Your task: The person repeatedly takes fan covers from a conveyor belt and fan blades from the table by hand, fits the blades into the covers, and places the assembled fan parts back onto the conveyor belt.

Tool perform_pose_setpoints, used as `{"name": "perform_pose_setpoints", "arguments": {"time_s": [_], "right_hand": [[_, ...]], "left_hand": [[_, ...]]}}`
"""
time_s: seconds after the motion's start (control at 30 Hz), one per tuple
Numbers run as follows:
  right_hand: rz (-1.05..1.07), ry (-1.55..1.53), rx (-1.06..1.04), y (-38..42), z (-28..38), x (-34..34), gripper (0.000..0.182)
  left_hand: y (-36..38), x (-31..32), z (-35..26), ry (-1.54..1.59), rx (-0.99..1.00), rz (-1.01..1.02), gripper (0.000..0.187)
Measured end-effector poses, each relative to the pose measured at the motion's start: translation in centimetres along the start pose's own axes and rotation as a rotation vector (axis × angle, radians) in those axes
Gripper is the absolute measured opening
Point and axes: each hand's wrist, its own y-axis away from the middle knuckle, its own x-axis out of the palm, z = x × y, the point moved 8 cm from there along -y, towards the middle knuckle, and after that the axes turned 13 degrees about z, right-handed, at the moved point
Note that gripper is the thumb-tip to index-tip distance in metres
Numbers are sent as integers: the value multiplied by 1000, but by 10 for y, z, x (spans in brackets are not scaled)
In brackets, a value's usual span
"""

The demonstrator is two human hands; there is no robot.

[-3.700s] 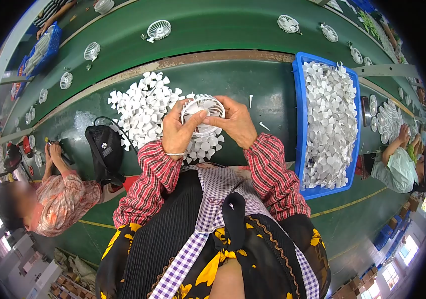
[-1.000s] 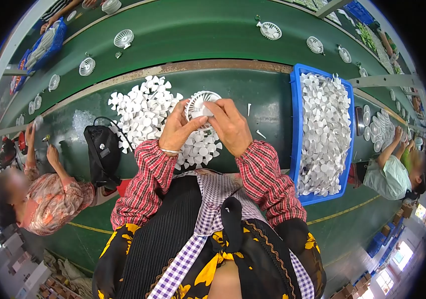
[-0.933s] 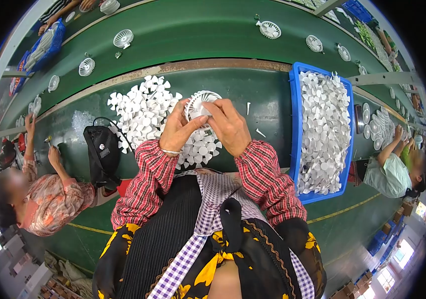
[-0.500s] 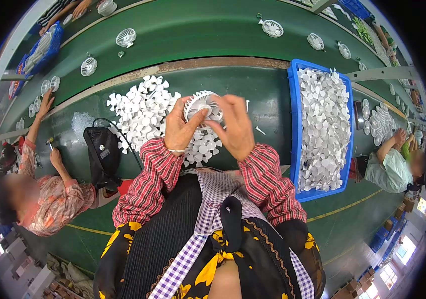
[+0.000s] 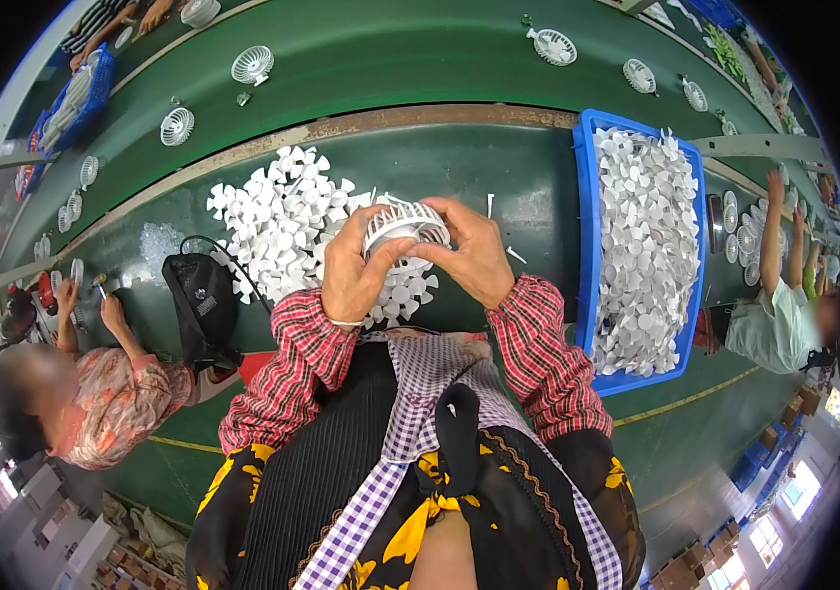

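A white round fan housing point(image 5: 402, 224) with a slatted rim is held up between my two hands, tilted so its slatted side shows. My left hand point(image 5: 356, 265) grips its left side, thumb across the front. On the right side my right hand point(image 5: 474, 251) closes round the rim, its thumb near the other thumb. What lies inside the housing is partly hidden by my thumbs. Beneath and left of my hands spreads a heap of white fan blades point(image 5: 277, 221) on the green bench.
A blue crate point(image 5: 585, 246) full of white fan blades stands to the right. Beyond the bench, a green conveyor belt point(image 5: 390, 69) carries fan housings. A black bag point(image 5: 202, 305) lies left, near a seated co-worker point(image 5: 120, 403). Another co-worker point(image 5: 774, 320) sits at right.
My right hand has moved from in front of the housing to grip its right rim. The housing has tilted. Housings on the belt have shifted slightly right, and the right co-worker's arms now reach up.
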Motion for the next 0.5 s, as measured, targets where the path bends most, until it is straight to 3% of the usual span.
{"name": "perform_pose_setpoints", "arguments": {"time_s": [0.13,0.3,0.43,0.47,0.5], "right_hand": [[-36,144,-3,-4,2,-4,44],[-17,90,47,-18,-24,-5,42],[11,-182,152,-56,-101,-15,37],[-7,-240,171,-74,-102,-24,34],[-68,-95,162,-93,-108,-43,33]], "left_hand": [[-4,-1,-6,-69,-4,-56,29],[-17,0,9,-183,-11,-136,24],[-72,-8,71,-113,-155,68,37],[-95,-16,91,-94,-89,84,39],[-125,-28,122,169,-31,78,41]]}}
